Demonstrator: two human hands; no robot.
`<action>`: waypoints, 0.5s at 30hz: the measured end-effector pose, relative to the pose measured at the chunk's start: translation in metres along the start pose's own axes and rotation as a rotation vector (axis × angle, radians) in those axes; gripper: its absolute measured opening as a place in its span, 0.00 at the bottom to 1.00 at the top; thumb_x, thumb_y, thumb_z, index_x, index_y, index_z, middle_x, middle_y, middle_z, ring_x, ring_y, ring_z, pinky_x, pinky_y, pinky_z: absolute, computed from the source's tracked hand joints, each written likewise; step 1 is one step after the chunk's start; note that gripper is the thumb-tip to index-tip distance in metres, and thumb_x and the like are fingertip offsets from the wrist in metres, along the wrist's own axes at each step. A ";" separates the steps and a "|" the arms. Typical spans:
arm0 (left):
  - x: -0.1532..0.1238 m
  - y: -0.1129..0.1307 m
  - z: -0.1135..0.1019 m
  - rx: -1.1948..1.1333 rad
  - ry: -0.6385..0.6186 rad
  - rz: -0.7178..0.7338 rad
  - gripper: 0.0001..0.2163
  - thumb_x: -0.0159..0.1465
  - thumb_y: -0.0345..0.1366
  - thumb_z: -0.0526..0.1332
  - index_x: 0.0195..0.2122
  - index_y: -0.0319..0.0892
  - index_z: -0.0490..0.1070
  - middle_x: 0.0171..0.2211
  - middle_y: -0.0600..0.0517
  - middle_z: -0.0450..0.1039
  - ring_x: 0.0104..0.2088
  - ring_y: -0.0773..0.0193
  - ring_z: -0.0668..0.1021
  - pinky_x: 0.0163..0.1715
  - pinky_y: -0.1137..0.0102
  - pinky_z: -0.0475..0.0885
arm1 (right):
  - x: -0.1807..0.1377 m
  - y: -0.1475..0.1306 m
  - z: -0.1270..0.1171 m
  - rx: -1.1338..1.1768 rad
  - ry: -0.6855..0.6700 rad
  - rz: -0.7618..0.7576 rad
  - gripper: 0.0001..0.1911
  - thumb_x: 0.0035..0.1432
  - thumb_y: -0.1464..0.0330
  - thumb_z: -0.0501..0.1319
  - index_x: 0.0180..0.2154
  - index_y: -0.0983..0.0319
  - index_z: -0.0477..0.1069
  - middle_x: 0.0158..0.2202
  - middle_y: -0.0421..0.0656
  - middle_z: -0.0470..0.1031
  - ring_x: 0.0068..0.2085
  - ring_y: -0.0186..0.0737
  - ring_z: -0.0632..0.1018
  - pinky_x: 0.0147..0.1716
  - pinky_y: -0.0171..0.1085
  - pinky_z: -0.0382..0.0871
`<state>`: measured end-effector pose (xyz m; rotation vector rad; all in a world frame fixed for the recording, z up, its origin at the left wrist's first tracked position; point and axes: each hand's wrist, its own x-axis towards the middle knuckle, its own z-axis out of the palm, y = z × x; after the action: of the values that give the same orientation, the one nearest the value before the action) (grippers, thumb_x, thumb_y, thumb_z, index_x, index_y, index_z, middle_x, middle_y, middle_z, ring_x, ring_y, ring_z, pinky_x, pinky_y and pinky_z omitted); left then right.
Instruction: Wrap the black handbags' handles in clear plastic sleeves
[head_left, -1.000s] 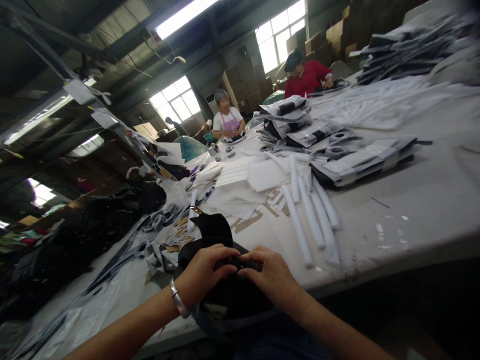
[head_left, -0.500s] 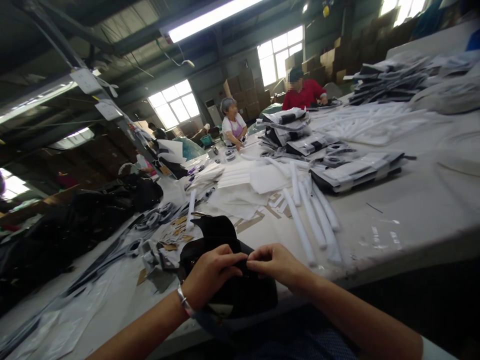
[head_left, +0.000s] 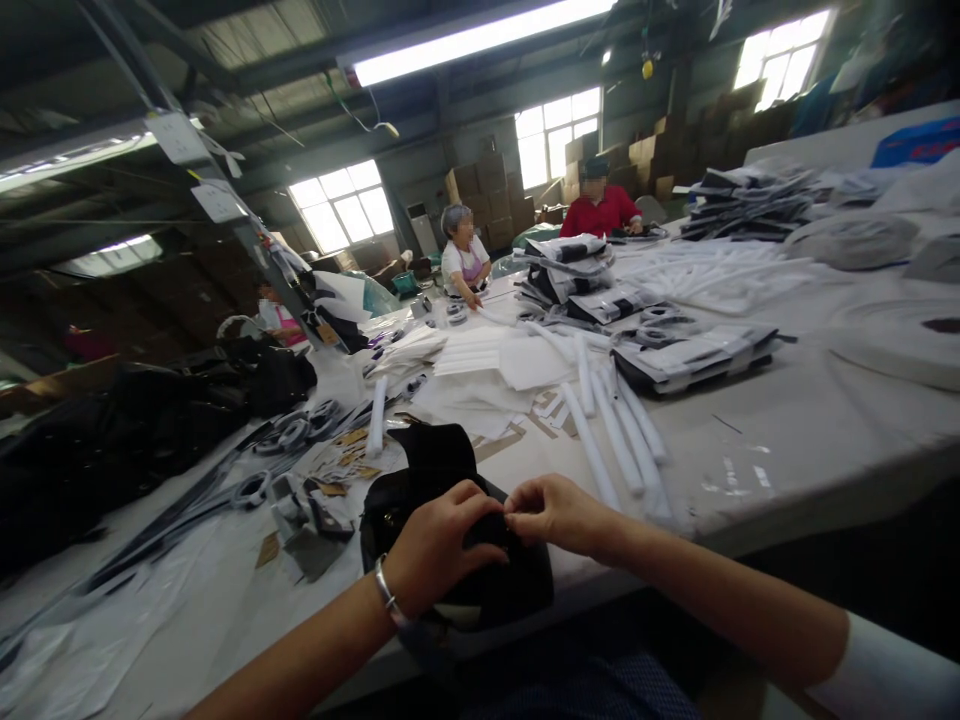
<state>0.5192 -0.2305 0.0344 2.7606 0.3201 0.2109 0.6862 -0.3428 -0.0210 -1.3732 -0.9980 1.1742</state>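
A black bag (head_left: pixel 517 590) with its flap (head_left: pixel 442 450) raised lies at the near table edge, in front of my body. My left hand (head_left: pixel 450 535), a silver bangle at its wrist, reaches over the bag with curled fingers gripping its dark material; the thumb stands apart from the index finger. Close beside it, my right hand (head_left: pixel 551 510) is closed in a pinch at the bag's upper right part. What sits between those fingertips is too small and dark to make out. Small metal glints show on the bag.
White rolled tubes (head_left: pixel 619 430) lie right of the bag, white sheets (head_left: pixel 472 360) beyond. Left are a grey strap bundle (head_left: pixel 300 520), cardboard tags (head_left: pixel 352 450) and a black heap (head_left: pixel 150 430). Wrapped flat pieces (head_left: pixel 697 355) are stacked right. Two people (head_left: pixel 465 265) work across the table; another is farther left.
My left hand has shifted slightly right, and its thumb and index finger have spread. The right hand is still pinched, a little higher. The view has turned slightly.
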 end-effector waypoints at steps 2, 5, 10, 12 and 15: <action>0.001 0.003 0.001 0.088 0.033 -0.003 0.12 0.57 0.37 0.70 0.42 0.48 0.76 0.40 0.54 0.75 0.36 0.62 0.78 0.34 0.71 0.69 | -0.003 -0.001 0.000 -0.046 0.026 0.006 0.05 0.48 0.70 0.63 0.28 0.65 0.76 0.22 0.37 0.73 0.24 0.30 0.71 0.25 0.29 0.64; 0.001 0.007 0.002 0.102 0.084 0.008 0.11 0.57 0.36 0.69 0.42 0.50 0.76 0.40 0.55 0.76 0.36 0.63 0.79 0.34 0.72 0.69 | -0.010 0.003 -0.004 -0.054 0.058 0.039 0.05 0.47 0.70 0.62 0.27 0.65 0.75 0.21 0.37 0.72 0.23 0.30 0.71 0.25 0.29 0.64; -0.003 0.004 0.004 0.026 0.124 -0.024 0.11 0.57 0.37 0.69 0.41 0.49 0.77 0.40 0.55 0.77 0.36 0.64 0.79 0.35 0.73 0.71 | -0.027 0.023 -0.021 -0.081 0.148 0.136 0.06 0.47 0.68 0.62 0.28 0.65 0.74 0.23 0.39 0.73 0.26 0.34 0.74 0.27 0.31 0.67; -0.004 0.002 0.005 0.002 0.128 -0.026 0.11 0.57 0.36 0.69 0.41 0.49 0.77 0.40 0.55 0.77 0.36 0.64 0.79 0.36 0.73 0.72 | -0.037 0.032 -0.030 -0.153 0.199 0.174 0.07 0.47 0.67 0.62 0.29 0.64 0.74 0.22 0.39 0.74 0.26 0.36 0.76 0.26 0.31 0.66; -0.006 0.000 0.006 -0.031 0.128 -0.027 0.11 0.57 0.36 0.68 0.42 0.49 0.77 0.40 0.54 0.77 0.37 0.63 0.79 0.37 0.74 0.72 | -0.052 0.048 -0.043 -0.259 0.278 0.207 0.06 0.48 0.67 0.61 0.28 0.63 0.73 0.22 0.40 0.76 0.26 0.38 0.77 0.25 0.32 0.65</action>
<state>0.5150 -0.2340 0.0280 2.7160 0.3827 0.3832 0.7174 -0.4076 -0.0614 -1.8259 -0.8430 0.9894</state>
